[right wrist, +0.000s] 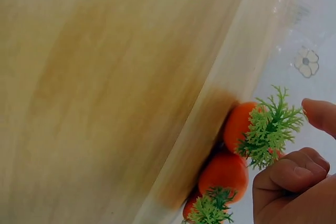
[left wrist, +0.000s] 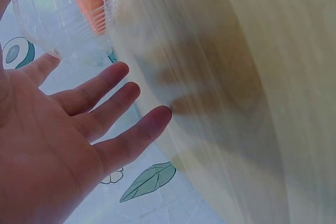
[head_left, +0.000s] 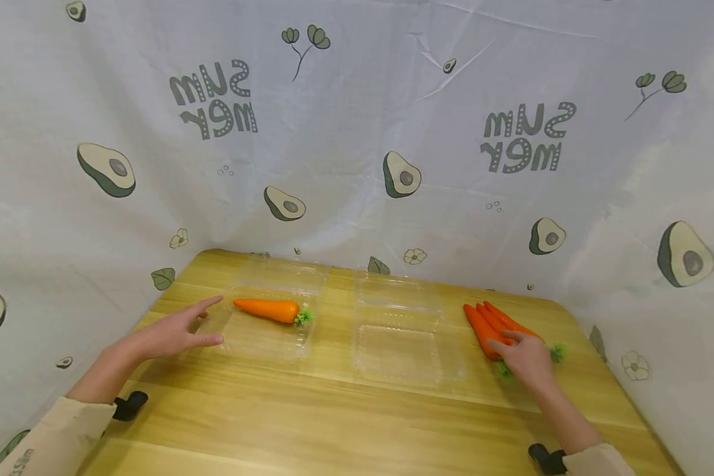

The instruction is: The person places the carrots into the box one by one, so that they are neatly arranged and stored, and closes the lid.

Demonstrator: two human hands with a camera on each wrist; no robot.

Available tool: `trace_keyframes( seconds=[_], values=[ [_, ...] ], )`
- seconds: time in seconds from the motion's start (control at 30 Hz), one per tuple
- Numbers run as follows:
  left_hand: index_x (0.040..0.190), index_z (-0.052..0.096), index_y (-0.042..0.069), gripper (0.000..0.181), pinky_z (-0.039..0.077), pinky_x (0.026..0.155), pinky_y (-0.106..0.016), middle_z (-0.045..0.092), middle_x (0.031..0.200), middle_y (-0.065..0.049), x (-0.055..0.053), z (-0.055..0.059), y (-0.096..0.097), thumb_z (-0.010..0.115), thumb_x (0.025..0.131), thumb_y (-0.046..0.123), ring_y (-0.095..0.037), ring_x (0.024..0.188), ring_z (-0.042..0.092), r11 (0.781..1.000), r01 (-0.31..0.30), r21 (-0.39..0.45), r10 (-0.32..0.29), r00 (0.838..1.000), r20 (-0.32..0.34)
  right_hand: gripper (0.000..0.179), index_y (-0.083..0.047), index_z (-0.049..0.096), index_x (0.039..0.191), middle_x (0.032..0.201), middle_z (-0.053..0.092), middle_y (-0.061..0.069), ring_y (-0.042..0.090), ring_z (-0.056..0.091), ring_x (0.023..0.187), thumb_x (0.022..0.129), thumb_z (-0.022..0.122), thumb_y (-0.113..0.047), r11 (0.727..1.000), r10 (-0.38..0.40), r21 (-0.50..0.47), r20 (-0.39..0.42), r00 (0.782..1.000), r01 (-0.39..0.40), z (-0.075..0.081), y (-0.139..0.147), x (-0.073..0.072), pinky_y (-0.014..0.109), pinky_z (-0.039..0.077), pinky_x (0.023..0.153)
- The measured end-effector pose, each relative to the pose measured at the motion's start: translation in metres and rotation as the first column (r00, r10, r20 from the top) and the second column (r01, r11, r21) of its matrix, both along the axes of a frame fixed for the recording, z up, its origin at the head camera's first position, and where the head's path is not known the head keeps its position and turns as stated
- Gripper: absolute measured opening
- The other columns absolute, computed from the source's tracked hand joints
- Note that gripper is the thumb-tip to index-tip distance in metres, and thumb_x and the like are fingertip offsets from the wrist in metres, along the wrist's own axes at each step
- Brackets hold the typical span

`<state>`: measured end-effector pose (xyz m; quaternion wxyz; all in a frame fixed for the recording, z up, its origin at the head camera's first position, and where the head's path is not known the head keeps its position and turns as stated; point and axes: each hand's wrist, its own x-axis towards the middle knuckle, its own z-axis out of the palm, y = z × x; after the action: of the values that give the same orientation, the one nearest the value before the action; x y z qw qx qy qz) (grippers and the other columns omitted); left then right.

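My left hand [head_left: 178,330] is held with fingers spread at the left side of a clear plastic container [head_left: 256,344]. An orange carrot [head_left: 268,309] with a green leafy top lies in that container. In the left wrist view, nothing lies in the left palm [left wrist: 42,135]. My right hand [head_left: 528,357] reaches over several carrots [head_left: 480,328] lying side by side on the right. In the right wrist view, its thumb is extended near one green top [right wrist: 268,129], while other fingers [right wrist: 296,171] are bent by the carrots; contact is partly hidden.
A second clear plastic container [head_left: 398,357] with its lid folded back stands mid-table. The wooden table [head_left: 333,423] is bordered by a printed white curtain [head_left: 345,132] behind and at both sides. Black clamp-like pieces [head_left: 129,404] show near the wrists.
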<state>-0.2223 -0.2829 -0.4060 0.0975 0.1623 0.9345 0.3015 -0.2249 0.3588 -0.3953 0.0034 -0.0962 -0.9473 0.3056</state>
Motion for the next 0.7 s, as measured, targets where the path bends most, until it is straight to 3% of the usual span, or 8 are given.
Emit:
trace_keyframes(
  seconds=[0.3, 0.7],
  values=[
    [0.16, 0.02, 0.004, 0.091, 0.045, 0.097, -0.065, 0.04, 0.145, -0.042, 0.001, 0.0025, 0.0014, 0.068, 0.095, 0.046, -0.056, 0.132, 0.044, 1.0, 0.009, -0.006, -0.009, 1.0, -0.01, 0.067, 0.015, 0.055, 0.134, 0.139, 0.052, 0.036, 0.053, 0.054, 0.117, 0.096, 0.063, -0.041, 0.998, -0.002, 0.062, -0.008, 1.0, 0.003, 0.0005, -0.0022, -0.0026, 0.05, 0.052, 0.083],
    [0.159, 0.021, 0.002, 0.091, 0.045, 0.098, -0.065, 0.041, 0.144, -0.042, 0.0012, 0.004, 0.0029, 0.068, 0.094, 0.046, -0.056, 0.131, 0.045, 1.0, 0.005, -0.005, -0.005, 1.0, -0.011, 0.068, 0.016, 0.054, 0.134, 0.137, 0.051, 0.038, 0.056, 0.051, 0.12, 0.096, 0.065, -0.038, 0.993, -0.012, 0.116, 0.003, 1.0, 0.011, -0.0063, 0.0004, -0.009, 0.058, 0.049, 0.09]
  ],
)
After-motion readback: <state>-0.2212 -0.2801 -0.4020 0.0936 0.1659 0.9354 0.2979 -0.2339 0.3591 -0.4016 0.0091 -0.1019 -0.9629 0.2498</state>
